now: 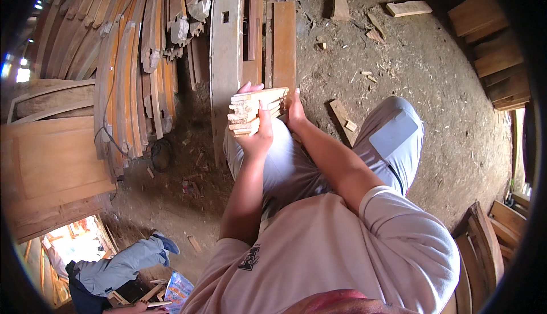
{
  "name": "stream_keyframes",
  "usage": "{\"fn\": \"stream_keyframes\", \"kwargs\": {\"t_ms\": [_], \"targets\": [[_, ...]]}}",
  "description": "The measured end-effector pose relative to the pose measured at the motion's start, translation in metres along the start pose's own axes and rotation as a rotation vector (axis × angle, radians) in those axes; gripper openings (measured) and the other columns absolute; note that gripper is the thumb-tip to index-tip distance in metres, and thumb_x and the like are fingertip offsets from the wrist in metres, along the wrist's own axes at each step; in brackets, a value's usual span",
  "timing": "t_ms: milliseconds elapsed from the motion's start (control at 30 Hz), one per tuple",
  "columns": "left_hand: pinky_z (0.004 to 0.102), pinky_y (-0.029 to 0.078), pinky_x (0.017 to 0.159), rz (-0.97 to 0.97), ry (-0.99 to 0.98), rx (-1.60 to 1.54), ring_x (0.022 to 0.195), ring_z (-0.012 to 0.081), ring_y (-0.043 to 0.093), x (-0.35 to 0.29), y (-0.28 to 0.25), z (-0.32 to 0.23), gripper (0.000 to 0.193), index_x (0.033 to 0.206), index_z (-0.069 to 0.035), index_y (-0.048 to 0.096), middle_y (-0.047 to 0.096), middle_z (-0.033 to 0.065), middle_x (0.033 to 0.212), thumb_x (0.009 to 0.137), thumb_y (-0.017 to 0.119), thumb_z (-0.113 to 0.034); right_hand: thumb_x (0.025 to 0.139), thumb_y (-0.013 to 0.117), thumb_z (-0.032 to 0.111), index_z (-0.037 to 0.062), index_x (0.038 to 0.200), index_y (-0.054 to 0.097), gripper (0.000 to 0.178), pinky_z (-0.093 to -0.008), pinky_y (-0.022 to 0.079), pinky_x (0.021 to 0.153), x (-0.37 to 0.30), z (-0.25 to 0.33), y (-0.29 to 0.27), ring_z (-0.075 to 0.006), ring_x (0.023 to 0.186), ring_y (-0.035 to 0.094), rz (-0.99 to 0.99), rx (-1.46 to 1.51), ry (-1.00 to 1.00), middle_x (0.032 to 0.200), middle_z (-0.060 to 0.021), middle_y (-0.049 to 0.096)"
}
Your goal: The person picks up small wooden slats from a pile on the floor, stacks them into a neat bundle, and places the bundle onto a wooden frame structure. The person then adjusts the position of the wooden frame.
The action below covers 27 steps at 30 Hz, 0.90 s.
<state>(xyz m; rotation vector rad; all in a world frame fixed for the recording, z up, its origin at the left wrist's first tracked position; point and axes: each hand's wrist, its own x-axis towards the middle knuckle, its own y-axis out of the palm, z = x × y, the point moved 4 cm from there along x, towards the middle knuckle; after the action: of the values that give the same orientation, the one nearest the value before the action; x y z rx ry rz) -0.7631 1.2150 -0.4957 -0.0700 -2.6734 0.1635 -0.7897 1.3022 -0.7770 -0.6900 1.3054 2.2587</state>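
Observation:
A stack of short, pale wooden strips (245,112) lies in my left hand (259,137), the thumb over the near side and fingertips showing at the far side. The strips' rough ends face left and sit unevenly. Beside the stack's right end is my right hand (295,113), its fingers stretched out and its palm turned toward the strips. It seems to touch their ends, though the contact is partly hidden. Both hands are above my legs, just short of a long wooden beam (227,46) and brown planks (284,43).
Many curved wooden pieces (122,63) are stacked at the left, beside a wooden panel (60,157). Offcuts (409,9) and shavings litter the dirt floor (450,86). A flat grey rectangle (394,134) rests on my right thigh. Another person (119,265) is at the lower left.

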Motion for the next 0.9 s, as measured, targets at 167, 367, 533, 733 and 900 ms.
{"fn": "stream_keyframes", "kwargs": {"t_ms": [167,367,533,733,900], "targets": [[0.0407,0.048,0.108,0.074,0.033,-0.035,0.12,0.0267,0.064,0.002,0.011,-0.001,0.043,0.142,0.008,0.044,0.065,0.0169,0.123,0.101,0.055,-0.001,0.11,0.018,0.065,-0.0004,0.153,0.047,0.083,-0.0415,0.031,0.122,0.005,0.011,-0.005,-0.0277,0.139,0.05,0.12,-0.125,0.078,0.15,-0.0162,0.058],[0.0413,0.048,0.108,0.085,0.029,-0.016,0.121,0.0277,0.063,-0.001,0.012,-0.002,0.043,0.142,0.007,0.044,0.063,0.018,0.125,0.102,0.055,-0.002,0.112,0.019,0.059,-0.002,0.156,0.043,0.079,-0.0411,0.024,0.126,-0.008,0.023,-0.006,-0.0275,0.147,0.043,0.075,-0.081,0.035,0.159,-0.0169,0.048],[0.0408,0.048,0.108,0.069,0.046,-0.053,0.121,0.0281,0.063,-0.002,0.02,-0.003,0.04,0.14,0.007,0.044,0.063,0.0187,0.125,0.102,0.053,-0.001,0.113,0.021,0.056,-0.0052,0.158,0.038,0.078,-0.0387,0.022,0.127,0.015,-0.002,-0.018,-0.0276,0.151,0.038,0.16,-0.177,-0.012,0.163,-0.017,0.044],[0.0412,0.048,0.109,0.075,0.067,0.04,0.122,0.0284,0.063,-0.008,0.01,0.003,0.039,0.139,0.007,0.044,0.063,0.0186,0.125,0.102,0.052,0.002,0.11,0.03,0.034,-0.0051,0.154,0.044,0.06,-0.0381,0.028,0.124,-0.022,0.031,-0.004,-0.0284,0.146,0.044,0.042,-0.367,-0.192,0.155,-0.0175,0.051],[0.0413,0.048,0.109,0.066,0.016,-0.016,0.122,0.0277,0.064,-0.007,0.01,0.001,0.04,0.14,0.007,0.044,0.063,0.0184,0.126,0.102,0.053,0.002,0.08,0.064,0.011,-0.0035,0.156,0.038,0.081,-0.0456,0.029,0.125,-0.064,0.111,0.029,-0.041,0.149,0.039,0.217,-1.01,-0.647,0.155,-0.0277,0.046]]}}
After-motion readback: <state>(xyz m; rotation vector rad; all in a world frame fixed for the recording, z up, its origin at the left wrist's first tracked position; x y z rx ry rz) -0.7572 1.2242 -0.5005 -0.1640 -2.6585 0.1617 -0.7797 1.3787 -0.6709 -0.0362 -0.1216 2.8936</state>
